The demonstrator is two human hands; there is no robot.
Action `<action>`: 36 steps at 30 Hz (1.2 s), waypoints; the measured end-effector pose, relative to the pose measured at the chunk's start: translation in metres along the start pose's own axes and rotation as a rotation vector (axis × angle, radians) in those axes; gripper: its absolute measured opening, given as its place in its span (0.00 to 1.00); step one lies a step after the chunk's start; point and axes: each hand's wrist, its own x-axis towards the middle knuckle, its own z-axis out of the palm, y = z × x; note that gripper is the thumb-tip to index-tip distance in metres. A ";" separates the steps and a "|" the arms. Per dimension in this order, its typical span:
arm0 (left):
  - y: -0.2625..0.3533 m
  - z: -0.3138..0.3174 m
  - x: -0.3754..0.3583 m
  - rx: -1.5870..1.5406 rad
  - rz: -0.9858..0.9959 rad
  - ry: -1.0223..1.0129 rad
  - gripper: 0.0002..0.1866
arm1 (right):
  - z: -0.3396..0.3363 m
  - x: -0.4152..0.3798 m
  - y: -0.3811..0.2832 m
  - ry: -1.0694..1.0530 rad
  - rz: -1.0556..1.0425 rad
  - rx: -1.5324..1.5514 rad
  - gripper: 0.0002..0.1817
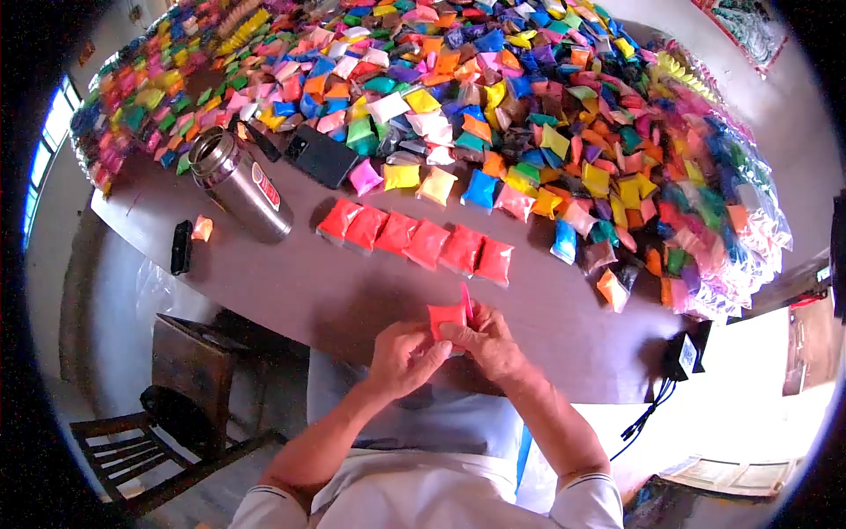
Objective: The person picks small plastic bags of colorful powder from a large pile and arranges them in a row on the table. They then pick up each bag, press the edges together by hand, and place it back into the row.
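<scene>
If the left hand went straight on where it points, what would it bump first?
Probably the red packet in the right hand, close by the left hand; depth is unclear, so they may touch.

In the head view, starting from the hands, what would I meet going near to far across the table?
Left hand and right hand holding a red packet → row of six red packets → heap of multicoloured packets.
</scene>
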 end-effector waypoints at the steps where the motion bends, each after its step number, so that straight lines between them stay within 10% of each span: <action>1: -0.002 0.000 -0.001 0.024 0.030 0.000 0.16 | 0.000 -0.001 0.005 -0.016 -0.032 0.050 0.09; 36: -0.011 -0.005 -0.005 0.059 0.137 -0.074 0.15 | 0.007 -0.002 0.027 0.108 -0.155 0.062 0.07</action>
